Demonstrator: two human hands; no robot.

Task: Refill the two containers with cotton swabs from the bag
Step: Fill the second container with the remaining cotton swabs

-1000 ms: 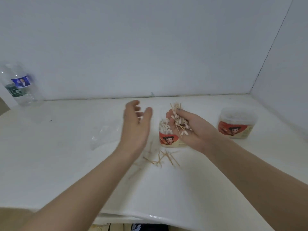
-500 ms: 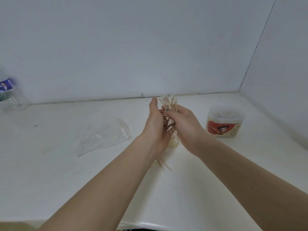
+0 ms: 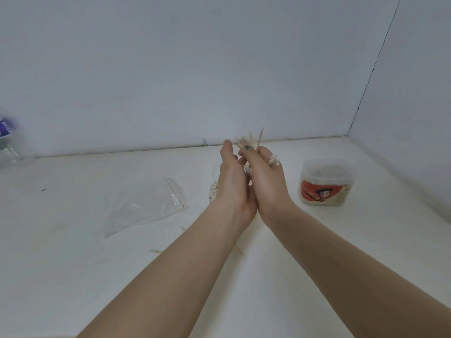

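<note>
My left hand (image 3: pixel 231 181) and my right hand (image 3: pixel 264 178) press together around a bunch of cotton swabs (image 3: pixel 249 141) whose wooden stems stick up above the fingers. A few white tips poke out at the right hand's far side. Behind and under the hands stands one open container (image 3: pixel 212 192), only its swab-filled left edge showing. The second container (image 3: pixel 325 182), clear with a red label and a lid on, stands to the right. The clear plastic bag (image 3: pixel 144 206) lies flat to the left, looking empty.
A few loose swabs (image 3: pixel 156 251) lie on the white table near my forearms. A plastic water bottle (image 3: pixel 9 142) stands at the far left by the wall. Walls close the back and right side.
My left hand came in from open beside the container and closed against my right hand around the swab bunch. The view shifted right, uncovering the bag.
</note>
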